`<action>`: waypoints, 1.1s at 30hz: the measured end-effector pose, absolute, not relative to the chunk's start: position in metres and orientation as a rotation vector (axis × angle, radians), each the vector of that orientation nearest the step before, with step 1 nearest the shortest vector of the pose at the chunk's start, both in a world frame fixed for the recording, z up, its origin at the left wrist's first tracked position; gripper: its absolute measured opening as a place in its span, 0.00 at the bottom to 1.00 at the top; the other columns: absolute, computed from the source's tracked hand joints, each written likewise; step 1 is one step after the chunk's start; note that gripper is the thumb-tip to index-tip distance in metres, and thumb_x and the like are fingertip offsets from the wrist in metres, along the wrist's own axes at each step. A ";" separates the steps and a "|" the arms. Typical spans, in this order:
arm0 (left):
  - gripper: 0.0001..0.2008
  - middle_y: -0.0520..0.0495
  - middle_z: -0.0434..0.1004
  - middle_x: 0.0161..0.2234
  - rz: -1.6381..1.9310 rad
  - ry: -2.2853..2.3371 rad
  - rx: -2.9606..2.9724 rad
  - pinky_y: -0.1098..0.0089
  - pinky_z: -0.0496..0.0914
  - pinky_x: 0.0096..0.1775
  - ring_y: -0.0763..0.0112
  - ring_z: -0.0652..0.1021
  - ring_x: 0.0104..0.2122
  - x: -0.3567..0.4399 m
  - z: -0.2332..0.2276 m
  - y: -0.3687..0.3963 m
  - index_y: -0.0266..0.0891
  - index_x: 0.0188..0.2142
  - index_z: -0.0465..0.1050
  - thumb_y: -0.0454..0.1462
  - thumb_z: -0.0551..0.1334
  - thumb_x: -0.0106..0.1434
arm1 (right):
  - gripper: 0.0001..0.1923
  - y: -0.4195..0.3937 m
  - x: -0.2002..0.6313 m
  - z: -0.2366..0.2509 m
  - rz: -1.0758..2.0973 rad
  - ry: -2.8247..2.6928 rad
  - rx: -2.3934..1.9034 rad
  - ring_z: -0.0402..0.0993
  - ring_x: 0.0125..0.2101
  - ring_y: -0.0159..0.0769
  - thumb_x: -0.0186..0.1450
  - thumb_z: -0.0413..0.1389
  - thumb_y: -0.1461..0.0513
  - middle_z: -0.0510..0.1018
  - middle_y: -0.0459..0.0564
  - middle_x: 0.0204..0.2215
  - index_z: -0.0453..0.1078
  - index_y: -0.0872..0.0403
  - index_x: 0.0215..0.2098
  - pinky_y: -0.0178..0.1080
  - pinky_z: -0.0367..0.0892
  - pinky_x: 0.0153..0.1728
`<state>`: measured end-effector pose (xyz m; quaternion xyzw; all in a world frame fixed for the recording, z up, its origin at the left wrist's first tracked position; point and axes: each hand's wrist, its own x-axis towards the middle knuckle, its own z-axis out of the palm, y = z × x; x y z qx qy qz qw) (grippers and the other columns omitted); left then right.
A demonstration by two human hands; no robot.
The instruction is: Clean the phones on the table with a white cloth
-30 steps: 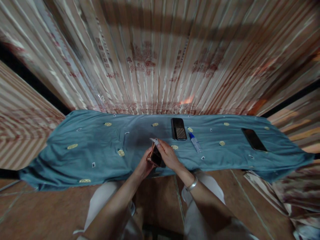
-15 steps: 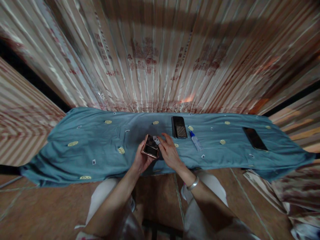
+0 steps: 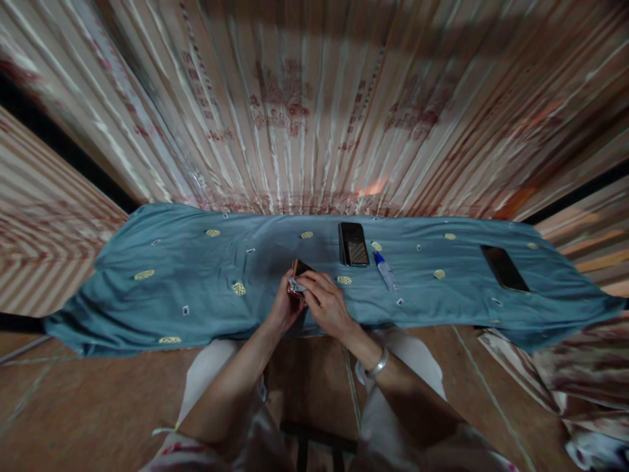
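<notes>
My left hand (image 3: pixel 282 308) grips a small phone with a rose-gold rim (image 3: pixel 300 269) above the front of a teal cloth (image 3: pixel 196 282). My right hand (image 3: pixel 325 303) lies over the phone's face and presses a small white wipe (image 3: pixel 296 285) against it with the fingertips. Most of the phone is hidden under both hands. A silver bangle (image 3: pixel 377 364) sits on my right wrist.
On the cloth lie a dark phone (image 3: pixel 354 243) just beyond my hands, a small bottle with a blue cap (image 3: pixel 386 272) to its right, and another dark phone (image 3: pixel 504 267) far right. A striped curtain (image 3: pixel 314 105) hangs behind. Tiled floor lies below.
The phone has gone from tilted upright to lying flatter in my left hand. My right hand has come over its face with the white wipe.
</notes>
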<state>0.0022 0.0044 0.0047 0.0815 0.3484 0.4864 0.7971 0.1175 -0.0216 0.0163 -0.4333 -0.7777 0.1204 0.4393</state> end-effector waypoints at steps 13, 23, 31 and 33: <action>0.12 0.52 0.76 0.23 1.172 0.793 0.175 0.75 0.67 0.26 0.75 0.74 0.22 0.001 0.013 0.005 0.37 0.29 0.73 0.44 0.59 0.60 | 0.19 -0.021 0.121 0.019 0.353 -2.032 -1.205 0.68 0.46 0.43 0.67 0.44 0.68 0.75 0.56 0.45 0.72 0.53 0.50 0.48 0.69 0.49; 0.14 0.51 0.75 0.24 1.222 0.872 0.249 0.73 0.67 0.27 0.74 0.72 0.23 -0.009 0.017 0.010 0.36 0.31 0.73 0.46 0.60 0.58 | 0.17 -0.022 0.129 0.012 0.345 -2.117 -1.218 0.69 0.42 0.43 0.65 0.45 0.70 0.77 0.56 0.42 0.72 0.57 0.47 0.46 0.69 0.46; 0.14 0.51 0.75 0.26 1.300 0.839 0.271 0.72 0.68 0.33 0.73 0.73 0.25 -0.006 0.007 0.015 0.36 0.31 0.73 0.46 0.61 0.57 | 0.17 -0.024 0.129 0.013 0.428 -2.085 -1.170 0.70 0.40 0.40 0.64 0.47 0.70 0.78 0.52 0.40 0.74 0.53 0.45 0.44 0.69 0.45; 0.14 0.51 0.75 0.25 1.311 0.837 0.278 0.73 0.68 0.34 0.74 0.73 0.25 -0.004 0.006 0.014 0.36 0.31 0.73 0.46 0.61 0.57 | 0.17 -0.025 0.128 0.013 0.450 -2.062 -1.152 0.71 0.41 0.40 0.64 0.48 0.69 0.78 0.53 0.41 0.74 0.53 0.45 0.44 0.69 0.46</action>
